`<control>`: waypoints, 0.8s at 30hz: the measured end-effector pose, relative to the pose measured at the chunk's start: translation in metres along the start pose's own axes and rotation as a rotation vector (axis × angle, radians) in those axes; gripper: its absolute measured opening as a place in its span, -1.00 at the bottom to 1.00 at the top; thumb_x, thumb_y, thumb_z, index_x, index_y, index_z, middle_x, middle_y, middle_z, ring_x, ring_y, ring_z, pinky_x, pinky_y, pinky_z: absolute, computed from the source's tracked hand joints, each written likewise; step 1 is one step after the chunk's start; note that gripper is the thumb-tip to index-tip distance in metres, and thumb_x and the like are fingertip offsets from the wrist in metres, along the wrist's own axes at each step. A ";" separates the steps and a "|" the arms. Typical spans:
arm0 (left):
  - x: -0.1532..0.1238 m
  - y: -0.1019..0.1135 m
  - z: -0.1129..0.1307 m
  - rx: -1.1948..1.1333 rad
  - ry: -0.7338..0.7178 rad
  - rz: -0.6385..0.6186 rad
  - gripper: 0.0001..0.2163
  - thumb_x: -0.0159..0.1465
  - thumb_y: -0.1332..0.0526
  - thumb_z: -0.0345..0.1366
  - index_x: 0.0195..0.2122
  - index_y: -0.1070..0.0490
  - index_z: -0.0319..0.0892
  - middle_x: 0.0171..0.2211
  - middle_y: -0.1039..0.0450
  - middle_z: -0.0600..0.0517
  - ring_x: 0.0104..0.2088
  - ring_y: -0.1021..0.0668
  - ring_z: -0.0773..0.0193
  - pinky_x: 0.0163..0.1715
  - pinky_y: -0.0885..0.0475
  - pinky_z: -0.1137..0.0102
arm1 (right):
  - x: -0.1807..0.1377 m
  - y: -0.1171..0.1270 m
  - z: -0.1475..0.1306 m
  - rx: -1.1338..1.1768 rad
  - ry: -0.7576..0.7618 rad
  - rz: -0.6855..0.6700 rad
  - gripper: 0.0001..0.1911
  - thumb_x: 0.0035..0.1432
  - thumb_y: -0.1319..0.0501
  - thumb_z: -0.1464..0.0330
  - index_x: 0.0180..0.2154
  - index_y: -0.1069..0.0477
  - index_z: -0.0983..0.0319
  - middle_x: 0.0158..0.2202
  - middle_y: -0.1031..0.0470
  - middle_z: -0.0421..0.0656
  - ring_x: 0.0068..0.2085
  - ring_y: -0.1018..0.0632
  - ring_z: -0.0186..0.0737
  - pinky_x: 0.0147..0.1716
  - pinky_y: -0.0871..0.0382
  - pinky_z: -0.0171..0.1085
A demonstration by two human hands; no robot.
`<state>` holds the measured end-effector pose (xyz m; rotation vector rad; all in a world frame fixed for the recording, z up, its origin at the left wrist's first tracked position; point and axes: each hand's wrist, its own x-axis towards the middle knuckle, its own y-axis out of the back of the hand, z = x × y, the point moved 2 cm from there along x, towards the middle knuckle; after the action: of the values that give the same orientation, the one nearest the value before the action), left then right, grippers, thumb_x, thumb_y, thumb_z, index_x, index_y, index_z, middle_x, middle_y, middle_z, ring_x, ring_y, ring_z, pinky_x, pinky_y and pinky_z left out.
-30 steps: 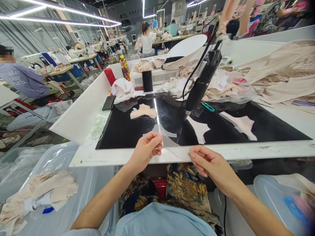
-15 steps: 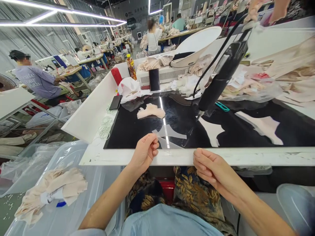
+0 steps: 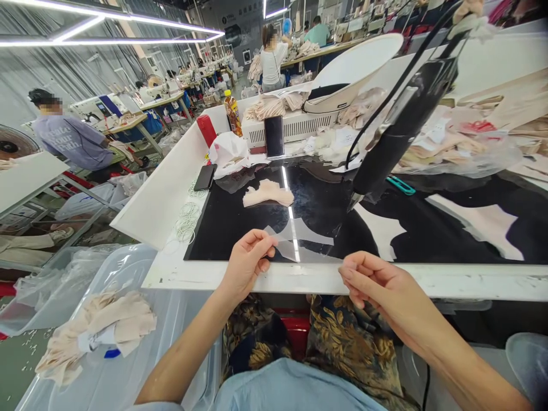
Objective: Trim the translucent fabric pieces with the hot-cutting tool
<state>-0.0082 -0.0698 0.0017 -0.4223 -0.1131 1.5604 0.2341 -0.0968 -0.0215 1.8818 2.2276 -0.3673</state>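
Note:
My left hand (image 3: 248, 262) is closed in a pinch at the left tip of a sheer, see-through cut piece (image 3: 310, 255). The opposite end of that piece runs to the pinched fingertips of my right hand (image 3: 379, 285), so it stretches between both hands at the table's front edge. Just behind it, a second sheer curved piece (image 3: 310, 233) lies on the black work surface (image 3: 231, 228). Farther back sits a small stack of beige cut fabric (image 3: 268, 193). To the right, a black hand-held tool (image 3: 400, 123) hangs with its metal tip near a pale cut piece (image 3: 381, 228).
Another pale stack (image 3: 479, 220) lies at right, below a teal cutter (image 3: 401, 185). Phones (image 3: 274, 136), a bottle (image 3: 232, 111) and bagged fabric (image 3: 454, 145) line the back. Pale elastic loops (image 3: 186, 222) lie at left. A clear bin (image 3: 171, 319) holds a tied fabric bundle (image 3: 115, 331).
The view has shifted slightly, so the table's contents appear farther right. Both hands keep their pinch on the sheer piece; the right fingers have loosened a little from their curl.

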 end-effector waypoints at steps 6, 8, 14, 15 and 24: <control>0.000 0.003 0.003 -0.103 0.074 0.013 -0.69 0.04 -0.52 -0.21 -0.43 -0.43 -0.26 -0.41 -0.37 0.10 -0.48 -0.34 0.53 -0.70 -0.16 0.69 | 0.004 -0.005 -0.002 0.161 -0.101 -0.070 -0.57 0.03 -0.41 0.02 -0.43 -0.38 0.21 -0.56 -0.26 -0.31 -0.53 -0.26 -0.46 -0.53 -0.18 -0.39; 0.000 0.005 0.003 -0.118 0.094 0.017 -0.68 0.03 -0.52 -0.21 -0.42 -0.42 -0.26 -0.40 -0.37 0.10 -0.48 -0.34 0.53 -0.70 -0.16 0.70 | 0.004 -0.008 -0.002 0.260 -0.129 -0.112 -0.58 0.04 -0.43 0.07 -0.46 -0.34 0.23 -0.56 -0.22 -0.31 -0.53 -0.21 -0.48 -0.55 -0.17 -0.41; 0.000 0.014 -0.002 -0.159 0.129 0.045 -0.69 0.07 -0.50 -0.20 -0.39 -0.41 -0.26 -0.39 -0.37 0.11 -0.48 -0.38 0.55 -0.70 -0.17 0.70 | 0.005 -0.017 -0.001 0.391 -0.204 -0.217 -0.58 0.06 -0.43 0.14 -0.50 -0.28 0.24 -0.56 -0.19 -0.31 -0.54 -0.16 -0.51 -0.57 -0.15 -0.43; 0.000 0.015 -0.002 -0.164 0.131 0.049 -0.69 0.08 -0.50 -0.20 -0.39 -0.41 -0.26 -0.39 -0.37 0.11 -0.48 -0.38 0.55 -0.70 -0.18 0.70 | 0.004 -0.019 -0.001 0.388 -0.209 -0.226 -0.58 0.06 -0.43 0.14 -0.50 -0.28 0.24 -0.56 -0.19 -0.32 -0.54 -0.16 -0.51 -0.57 -0.14 -0.43; 0.005 0.021 0.000 -0.179 0.133 0.085 -0.69 0.06 -0.51 -0.23 -0.36 -0.42 -0.24 -0.35 -0.43 0.11 -0.46 -0.46 0.54 -0.70 -0.21 0.70 | -0.002 -0.034 0.001 0.187 -0.202 -0.295 -0.57 0.04 -0.42 0.07 -0.47 -0.31 0.22 -0.60 -0.25 -0.32 -0.56 -0.26 -0.47 -0.53 -0.15 -0.36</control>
<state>-0.0278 -0.0661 -0.0057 -0.6781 -0.1337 1.6065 0.2007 -0.1045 -0.0196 1.5121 2.3993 -0.8000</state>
